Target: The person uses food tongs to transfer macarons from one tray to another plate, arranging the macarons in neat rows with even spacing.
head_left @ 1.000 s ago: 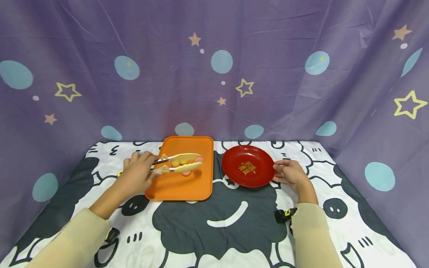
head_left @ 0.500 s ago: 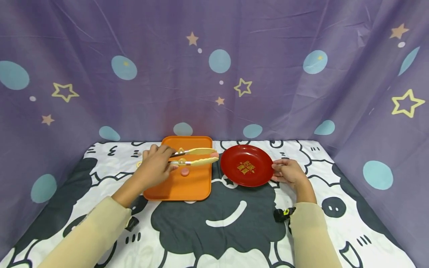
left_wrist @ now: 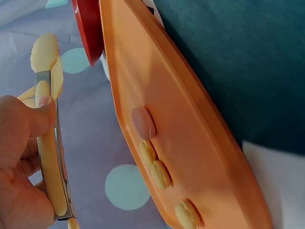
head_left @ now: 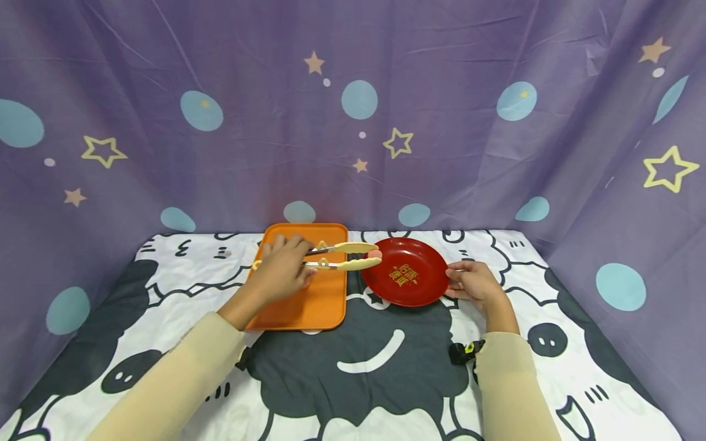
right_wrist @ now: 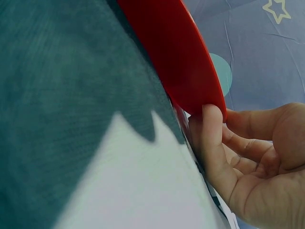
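Observation:
In the head view my left hand point(head_left: 280, 269) grips a pair of tongs point(head_left: 357, 247) with cream-coloured tips. Between those tips sits a small round pink piece point(head_left: 375, 253), at the left edge of a red plate point(head_left: 386, 283). My right hand point(head_left: 477, 285) pinches the plate's right rim between thumb and fingers; the right wrist view shows the thumb against the red side point(right_wrist: 181, 62). Under the left hand lies an orange tray point(head_left: 320, 309). On it, the left wrist view shows a pink round piece point(left_wrist: 143, 122) and several yellow ones point(left_wrist: 160, 174).
A white and dark grey cartoon-patterned cloth point(head_left: 364, 392) covers the table. Behind it hangs a purple curtain point(head_left: 265, 122) with stars and dots. Tray and plate stand side by side near the table's back edge.
My left hand has carried the tongs with the pink piece rightward, from over the tray to the plate's left edge. The right hand and plate stay in place.

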Demonstrator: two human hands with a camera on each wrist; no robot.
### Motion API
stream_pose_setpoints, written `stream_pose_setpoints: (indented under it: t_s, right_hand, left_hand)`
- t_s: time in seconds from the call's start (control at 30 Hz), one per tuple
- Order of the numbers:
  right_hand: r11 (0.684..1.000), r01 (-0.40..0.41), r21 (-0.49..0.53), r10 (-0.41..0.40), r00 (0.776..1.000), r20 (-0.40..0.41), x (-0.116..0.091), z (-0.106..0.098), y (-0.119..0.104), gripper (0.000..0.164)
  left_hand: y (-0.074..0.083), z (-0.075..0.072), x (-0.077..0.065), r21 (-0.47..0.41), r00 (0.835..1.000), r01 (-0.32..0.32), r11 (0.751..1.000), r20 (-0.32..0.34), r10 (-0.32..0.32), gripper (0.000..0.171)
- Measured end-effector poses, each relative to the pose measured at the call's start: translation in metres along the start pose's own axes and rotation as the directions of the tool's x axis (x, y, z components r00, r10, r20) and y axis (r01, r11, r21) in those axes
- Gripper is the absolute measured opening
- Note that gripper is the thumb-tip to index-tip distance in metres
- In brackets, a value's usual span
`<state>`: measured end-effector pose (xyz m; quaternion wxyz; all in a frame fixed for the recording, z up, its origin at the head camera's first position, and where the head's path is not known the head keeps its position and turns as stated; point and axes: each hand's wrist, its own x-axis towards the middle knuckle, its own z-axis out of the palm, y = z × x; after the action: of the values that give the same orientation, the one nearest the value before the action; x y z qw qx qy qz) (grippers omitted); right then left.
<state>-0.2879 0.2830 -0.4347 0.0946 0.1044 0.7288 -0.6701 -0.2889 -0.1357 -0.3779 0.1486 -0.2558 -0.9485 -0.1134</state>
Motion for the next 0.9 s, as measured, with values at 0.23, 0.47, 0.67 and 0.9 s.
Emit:
stream_pose_setpoints:
  t_s: [0.23, 0.47, 0.67, 0.9]
  right_hand:
    - [1.000, -0.006, -0.001, 0.006, 1.000, 0.002, 0.002, 0.000, 0.000, 0.035]
    - [1.000, -0.011, 0.008, 0.011, 1.000, -0.002, 0.002, 0.000, 0.001, 0.036]
    - [1.000, -0.013, 0.011, 0.013, 1.000, 0.001, 0.001, 0.000, -0.001, 0.037]
    - [1.000, -0.012, 0.000, 0.012, 1.000, 0.004, 0.000, 0.000, -0.001, 0.037]
  left_hand:
    - [0.009, 0.010, 0.011, -0.004, 0.999, -0.008, 1.000, 0.037, 0.008, 0.043]
    - [0.013, 0.021, 0.015, 0.020, 0.998, -0.029, 0.999, 0.056, 0.028, 0.044]
    - [0.015, 0.026, 0.019, 0.042, 0.997, -0.025, 0.999, 0.073, 0.022, 0.043]
    - [0.017, 0.032, 0.028, 0.060, 0.996, -0.024, 0.998, 0.090, 0.019, 0.043]
